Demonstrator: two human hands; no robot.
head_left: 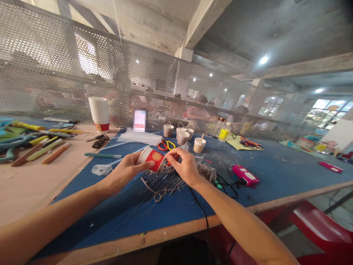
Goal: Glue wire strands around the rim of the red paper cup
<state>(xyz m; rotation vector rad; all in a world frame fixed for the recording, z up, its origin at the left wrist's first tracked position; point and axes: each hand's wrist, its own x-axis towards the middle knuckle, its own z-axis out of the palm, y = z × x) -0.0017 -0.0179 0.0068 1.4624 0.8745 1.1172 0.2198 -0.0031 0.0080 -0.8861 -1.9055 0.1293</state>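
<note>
"Red-and-white paper cup (154, 159): quantity and position?"

"One, tilted on its side and raised above the blue tabletop (124, 221), over a loose spread of thin wires (165, 188)."

"Other items?"

"One stack of white cups (99, 110) stands upright at the back left. Five small pots (199, 145) by my count, some overlapping, sit beyond the hands. One pair of scissors (167, 145), red and yellow, lies between cup and pots. Two magenta boxes (245, 175) rest to the right, well apart from each other."

"Pose of the left hand (132, 165)?"

"Its forearm reaches in from the lower left. The thumb lies along the cup's red side, with the other fingers behind it; the cup is clamped between them."

"And the right hand (185, 165)?"

"Forearm in from the lower right, wrist bent, fingers curled towards the cup. Thumb and fingertips are drawn close at the cup's near-right edge. Whether they pinch that edge or only touch it, I cannot tell."
</note>
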